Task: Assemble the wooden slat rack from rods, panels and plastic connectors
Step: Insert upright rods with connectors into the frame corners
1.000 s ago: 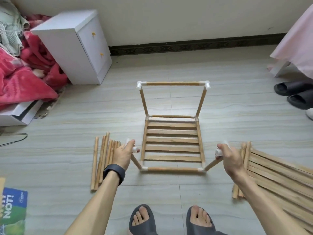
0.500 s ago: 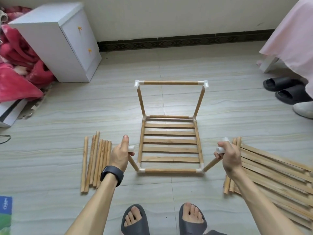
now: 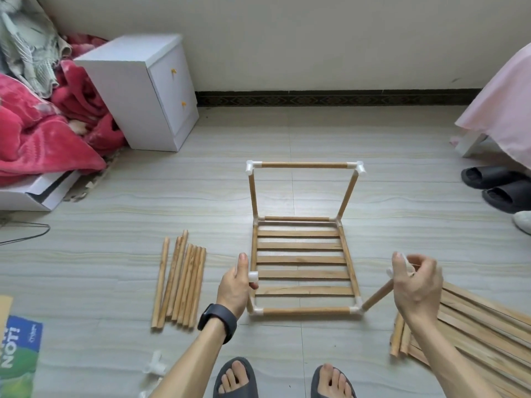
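Observation:
The part-built rack (image 3: 301,262) lies on the floor: a slat panel framed by rods and white corner connectors, with two uprights and a top rod (image 3: 304,165) at its far side. Two short rods lean outward from the near corners. My left hand (image 3: 234,285) holds the near-left rod at its white connector (image 3: 253,276), thumb pointing up. My right hand (image 3: 416,285) curls its fingers round the white connector (image 3: 390,272) on the near-right rod (image 3: 376,295). Loose rods (image 3: 181,280) lie to the left, spare slat panels (image 3: 474,334) to the right.
Loose white connectors (image 3: 155,369) lie by my left forearm, a printed booklet (image 3: 17,354) at the bottom left. A white cabinet (image 3: 143,90) and red blankets (image 3: 37,133) stand at the back left. Black slippers (image 3: 494,179) sit at the right. My sandalled feet (image 3: 235,380) are below the rack.
My right hand has loosened and risen a little on the near-right rod's connector. My left hand stays on the near-left rod, thumb raised. The view has shifted.

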Tool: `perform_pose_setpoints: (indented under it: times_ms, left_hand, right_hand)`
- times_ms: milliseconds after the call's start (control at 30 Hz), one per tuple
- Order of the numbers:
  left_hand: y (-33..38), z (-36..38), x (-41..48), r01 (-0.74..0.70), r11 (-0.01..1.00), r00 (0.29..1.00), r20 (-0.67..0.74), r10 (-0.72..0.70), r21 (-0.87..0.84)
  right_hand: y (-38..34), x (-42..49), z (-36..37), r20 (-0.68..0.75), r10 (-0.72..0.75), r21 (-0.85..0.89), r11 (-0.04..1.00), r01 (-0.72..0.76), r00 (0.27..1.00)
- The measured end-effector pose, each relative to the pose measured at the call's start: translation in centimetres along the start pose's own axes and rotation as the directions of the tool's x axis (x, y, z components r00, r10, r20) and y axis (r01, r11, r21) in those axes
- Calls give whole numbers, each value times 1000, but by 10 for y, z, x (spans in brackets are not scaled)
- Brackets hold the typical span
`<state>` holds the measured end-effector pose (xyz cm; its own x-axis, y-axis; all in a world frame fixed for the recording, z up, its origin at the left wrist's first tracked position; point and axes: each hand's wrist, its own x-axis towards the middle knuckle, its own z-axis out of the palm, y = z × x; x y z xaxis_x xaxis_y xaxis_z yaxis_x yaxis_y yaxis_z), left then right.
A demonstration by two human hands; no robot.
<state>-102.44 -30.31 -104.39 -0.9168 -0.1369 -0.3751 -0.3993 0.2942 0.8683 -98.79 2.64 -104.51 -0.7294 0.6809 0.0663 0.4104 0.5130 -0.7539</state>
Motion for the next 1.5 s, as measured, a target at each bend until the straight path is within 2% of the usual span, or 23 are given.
perform_pose_setpoints:
  times_ms: [67,100,133,200,267,367,467,533,600,700,833,1033,1133,1200,1267,1333,1367,1433,1467,1500]
  left_hand:
    - [-3,-5,-2,13,997,997,78,-7,-75]
    - [-5,-9,-1,28,992,993,119,-13,-125]
    - [-8,-15,1,51,983,990,141,-26,-177]
    - [-18,-27,12,83,965,994,86,-64,-250]
    - [-34,-43,28,90,984,996,-15,-93,-151]
    - [-73,-74,55,182,974,979,-123,-165,137]
    - [-115,-106,78,335,870,934,-248,-257,360]
    - [-141,-122,91,436,774,893,-326,-309,459]
    - [-161,-133,102,520,708,849,-377,-369,477]
    - [-185,-141,112,597,671,801,-378,-464,440]
    - [-200,-148,116,637,638,769,-413,-488,432]
    - [-191,-151,109,643,605,765,-366,-530,469]
    - [-171,-159,99,593,693,803,-369,-468,410]
    - [-149,-162,88,493,797,854,-370,-366,348]
    - [-119,-160,74,332,867,915,-352,-199,371]
    - [-83,-155,59,104,877,958,-283,37,469]
    - [-63,-151,49,-17,854,960,-230,159,520]
    - [-24,-141,28,-262,738,911,-93,402,622]
    - [-5,-134,16,-368,652,863,-17,505,663]
    - [12,-126,4,-458,556,807,62,587,694]
  right_hand:
    - [-12,-10,-1,-108,-174,-125,979,160,979]
    - [-23,-17,3,-114,-290,-169,948,269,950]
    - [-34,-26,10,-85,-407,-187,903,386,910]
    - [-64,-47,31,31,-581,-113,806,581,813]
    - [-98,-72,56,195,-667,9,734,679,719]
    - [-148,-102,96,462,-693,48,643,764,554]
    - [-172,-117,132,710,-584,-18,542,840,392]
    - [-170,-120,146,796,-495,-29,543,839,348]
    - [-164,-119,148,802,-486,14,596,803,347]
    - [-158,-115,149,799,-502,62,618,784,332]
    - [-158,-117,153,819,-477,93,659,746,320]
    - [-156,-124,155,826,-465,95,670,736,318]
    - [-158,-120,156,832,-436,62,690,721,344]
    - [-160,-121,154,828,-430,43,689,724,359]
    - [-164,-123,153,831,-420,33,692,721,365]
    - [-171,-121,146,850,-379,19,717,697,366]
    - [-176,-119,138,841,-356,22,775,632,407]
    - [-183,-110,116,783,-303,142,937,318,544]
    - [-185,-105,103,757,-277,266,958,108,591]
    - [-183,-99,90,746,-249,383,919,-93,618]
